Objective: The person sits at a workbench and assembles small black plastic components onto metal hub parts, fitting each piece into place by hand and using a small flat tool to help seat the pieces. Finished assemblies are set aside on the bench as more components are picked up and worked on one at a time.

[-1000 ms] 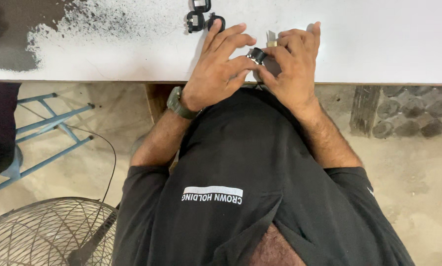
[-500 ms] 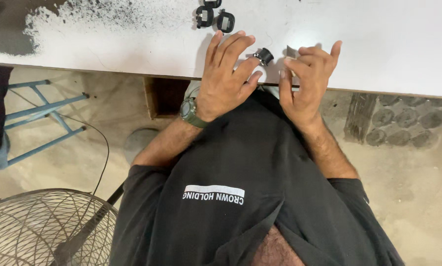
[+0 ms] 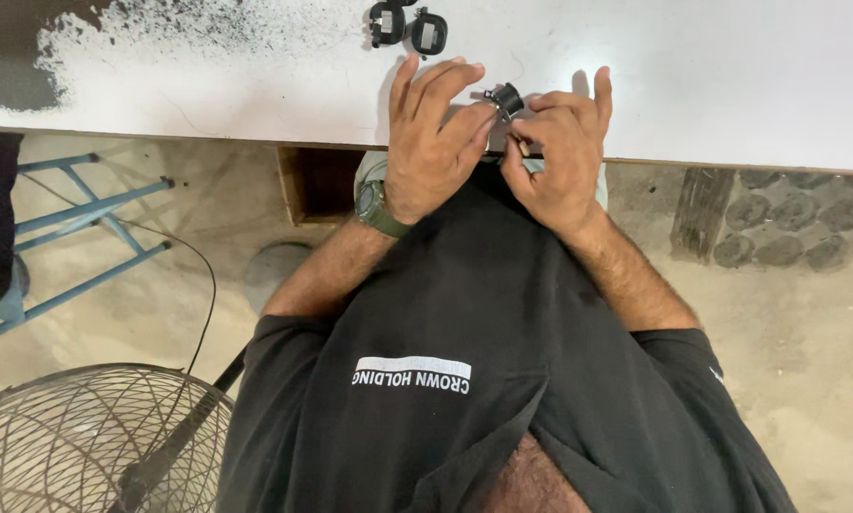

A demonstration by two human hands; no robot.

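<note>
At the far left, below the bench edge, a round wire fan guard fills the lower corner, and above it stands a blue metal frame on the sandy floor. The white bench runs across the top of the view; its left part is covered with dark speckled stain.

Near the middle of the bench, 2 small black plastic parts lie just beside each other, a little above the hands. The left hand has a dark green wristwatch on the wrist. Its fingers are spread upward over the bench edge, and its thumb and first finger pinch a small black part with a metal piece in it. The right hand meets it from the other side: its fingertips press against the same small black part, with the other fingers loosely curled or raised. So both hands hold this 1 part together, just over the near edge of the bench.

At the right, under the bench, a dark wooden leg stands beside a row of round grey stones.
</note>
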